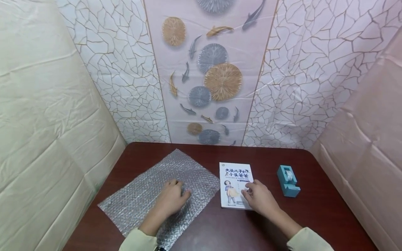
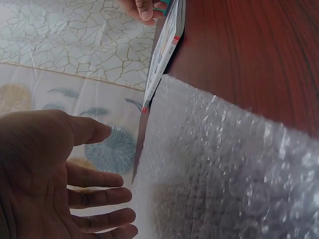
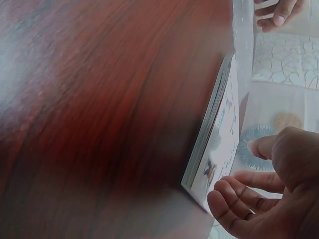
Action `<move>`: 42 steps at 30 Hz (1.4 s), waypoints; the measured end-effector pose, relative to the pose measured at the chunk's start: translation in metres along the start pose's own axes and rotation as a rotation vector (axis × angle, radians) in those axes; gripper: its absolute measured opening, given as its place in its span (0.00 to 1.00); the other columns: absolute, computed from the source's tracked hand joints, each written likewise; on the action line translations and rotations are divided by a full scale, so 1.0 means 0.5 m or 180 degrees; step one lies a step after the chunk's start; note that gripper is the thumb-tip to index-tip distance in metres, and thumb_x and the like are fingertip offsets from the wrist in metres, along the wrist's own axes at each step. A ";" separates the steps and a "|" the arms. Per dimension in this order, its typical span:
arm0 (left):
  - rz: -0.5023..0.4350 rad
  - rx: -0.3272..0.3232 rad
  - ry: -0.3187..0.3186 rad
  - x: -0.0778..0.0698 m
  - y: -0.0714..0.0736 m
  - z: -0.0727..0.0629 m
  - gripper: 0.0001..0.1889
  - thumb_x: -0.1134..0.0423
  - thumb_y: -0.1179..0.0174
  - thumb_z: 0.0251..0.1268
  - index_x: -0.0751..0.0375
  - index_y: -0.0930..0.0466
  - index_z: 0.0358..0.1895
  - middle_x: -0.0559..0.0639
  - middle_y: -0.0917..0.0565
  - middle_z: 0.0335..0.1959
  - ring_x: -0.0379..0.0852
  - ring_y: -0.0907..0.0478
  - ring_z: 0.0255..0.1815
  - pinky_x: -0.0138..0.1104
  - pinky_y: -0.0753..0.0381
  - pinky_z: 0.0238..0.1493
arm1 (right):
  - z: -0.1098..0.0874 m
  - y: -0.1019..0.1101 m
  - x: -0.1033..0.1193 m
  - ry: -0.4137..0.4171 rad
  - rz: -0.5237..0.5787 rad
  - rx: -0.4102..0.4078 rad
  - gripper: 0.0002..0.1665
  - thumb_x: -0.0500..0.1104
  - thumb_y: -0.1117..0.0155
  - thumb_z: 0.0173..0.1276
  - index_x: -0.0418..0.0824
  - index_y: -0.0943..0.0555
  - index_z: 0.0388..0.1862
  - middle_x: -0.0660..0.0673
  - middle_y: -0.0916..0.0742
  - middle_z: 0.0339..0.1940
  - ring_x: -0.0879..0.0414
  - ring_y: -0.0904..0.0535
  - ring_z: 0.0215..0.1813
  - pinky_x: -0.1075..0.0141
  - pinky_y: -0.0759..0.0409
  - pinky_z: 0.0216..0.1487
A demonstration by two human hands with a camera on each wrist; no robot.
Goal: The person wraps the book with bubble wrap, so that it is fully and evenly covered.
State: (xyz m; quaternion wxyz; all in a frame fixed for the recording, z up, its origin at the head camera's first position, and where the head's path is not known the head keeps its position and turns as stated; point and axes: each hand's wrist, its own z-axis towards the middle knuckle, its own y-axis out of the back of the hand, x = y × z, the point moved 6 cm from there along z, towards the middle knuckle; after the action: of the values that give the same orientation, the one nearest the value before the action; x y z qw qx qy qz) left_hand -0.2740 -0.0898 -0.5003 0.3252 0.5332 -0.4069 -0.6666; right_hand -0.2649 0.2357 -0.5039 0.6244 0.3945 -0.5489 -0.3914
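Note:
A sheet of bubble wrap (image 1: 144,184) lies flat at an angle on the left half of the table. Over its middle is my left hand (image 1: 172,198), fingers spread and relaxed, holding nothing; the left wrist view shows the palm and fingers (image 2: 99,191) apart from the sheet. To the right, a white book (image 1: 230,195) lies face up, with a drawn figure and dark lettering on its cover. My right hand (image 1: 260,198) hovers at the book's right edge, fingers loosely bent. In the right wrist view its fingertips (image 3: 219,204) come close beside the book's corner.
A teal tape dispenser (image 1: 288,181) with a roll of tape stands on the right side of the dark red wooden table (image 1: 207,230). Behind the table hangs a patterned cloth (image 1: 207,69), with pale fabric walls (image 1: 47,139) on both sides.

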 end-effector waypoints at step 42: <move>0.0177 -0.0239 -0.0830 -0.054 -0.245 0.134 0.21 0.39 0.35 0.76 0.48 0.16 0.27 0.44 0.17 0.25 0.45 0.18 0.32 0.42 0.17 0.36 | 0.014 -0.020 -0.088 -0.0565 0.0276 0.0196 0.24 0.48 0.23 0.74 0.26 0.13 0.52 0.41 0.18 0.35 0.52 0.24 0.37 0.62 0.28 0.34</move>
State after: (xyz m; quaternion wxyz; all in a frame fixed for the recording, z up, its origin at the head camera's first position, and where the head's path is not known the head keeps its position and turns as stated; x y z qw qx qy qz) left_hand -0.3332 0.0028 -0.5903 0.3076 0.4181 -0.4351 -0.7357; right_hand -0.2764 0.2719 -0.5292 0.5771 0.3532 -0.6304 -0.3804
